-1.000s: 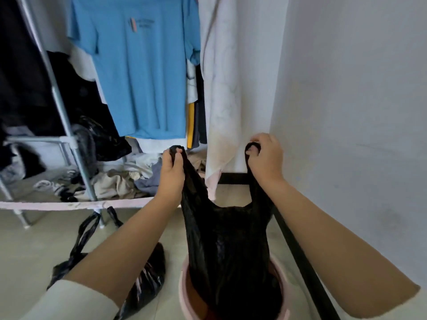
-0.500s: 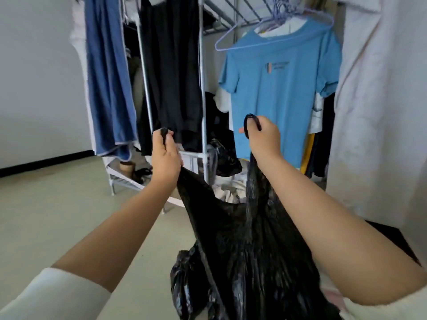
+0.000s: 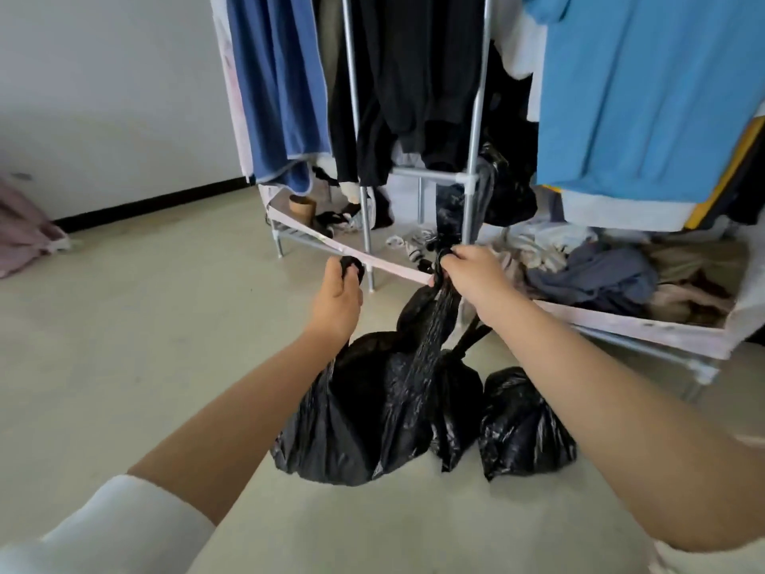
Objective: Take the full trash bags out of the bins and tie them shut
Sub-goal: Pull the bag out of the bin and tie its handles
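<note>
Lowered to the floor now, the trash bag; left hand and right hand each pinch a handle, clothes rack just beyond, open floor leftward.

Floor: pale, smooth, evenly lit. Wall at 10 o'clock: white, with black skirting along its foot. Metal rack from 12 to 3 o'clock, hung with a dark blue garment, black clothes and a light blue shirt. Loose clothes heaped on its low shelf. Pink cloth on the floor at 9 o'clock.
</note>
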A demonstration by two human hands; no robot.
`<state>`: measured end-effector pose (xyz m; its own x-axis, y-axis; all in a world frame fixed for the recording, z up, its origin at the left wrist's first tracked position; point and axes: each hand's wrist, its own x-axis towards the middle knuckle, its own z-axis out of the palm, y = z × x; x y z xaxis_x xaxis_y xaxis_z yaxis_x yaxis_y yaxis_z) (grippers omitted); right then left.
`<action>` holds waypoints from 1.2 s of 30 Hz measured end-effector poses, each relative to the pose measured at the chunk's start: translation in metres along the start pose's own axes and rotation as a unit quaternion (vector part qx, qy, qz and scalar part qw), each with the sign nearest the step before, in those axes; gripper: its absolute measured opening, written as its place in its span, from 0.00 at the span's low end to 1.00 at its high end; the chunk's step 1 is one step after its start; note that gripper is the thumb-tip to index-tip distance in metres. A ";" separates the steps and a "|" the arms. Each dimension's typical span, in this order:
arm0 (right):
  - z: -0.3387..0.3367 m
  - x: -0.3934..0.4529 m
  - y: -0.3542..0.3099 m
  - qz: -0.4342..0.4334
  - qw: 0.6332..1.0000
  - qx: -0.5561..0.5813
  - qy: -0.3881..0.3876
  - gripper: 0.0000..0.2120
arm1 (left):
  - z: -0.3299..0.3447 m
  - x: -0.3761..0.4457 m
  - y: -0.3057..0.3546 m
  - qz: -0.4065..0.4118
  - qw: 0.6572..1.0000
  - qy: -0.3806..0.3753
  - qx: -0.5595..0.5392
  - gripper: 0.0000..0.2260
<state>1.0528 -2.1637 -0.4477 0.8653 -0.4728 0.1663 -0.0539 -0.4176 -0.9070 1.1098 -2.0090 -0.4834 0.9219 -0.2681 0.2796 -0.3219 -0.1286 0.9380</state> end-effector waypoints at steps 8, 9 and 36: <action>0.107 0.006 0.052 0.043 0.999 -0.001 -0.003 0.13 | -0.054 -0.002 -0.103 -0.103 0.992 0.060 -0.040 0.08; 0.114 0.003 0.063 0.039 0.999 -0.031 -0.006 0.11 | -0.055 -0.005 -0.115 -0.109 0.991 0.060 -0.045 0.08; 0.166 0.040 0.224 0.240 0.916 0.320 -0.039 0.12 | -0.004 -0.019 -0.212 -0.302 0.914 0.210 -0.172 0.08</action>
<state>1.1580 -2.1472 -0.7086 0.8532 -0.4146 -0.3165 -0.1562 0.3759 -0.9134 1.1609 -1.9731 -0.6872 0.9335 0.1522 -0.3246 0.2938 0.1943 0.9359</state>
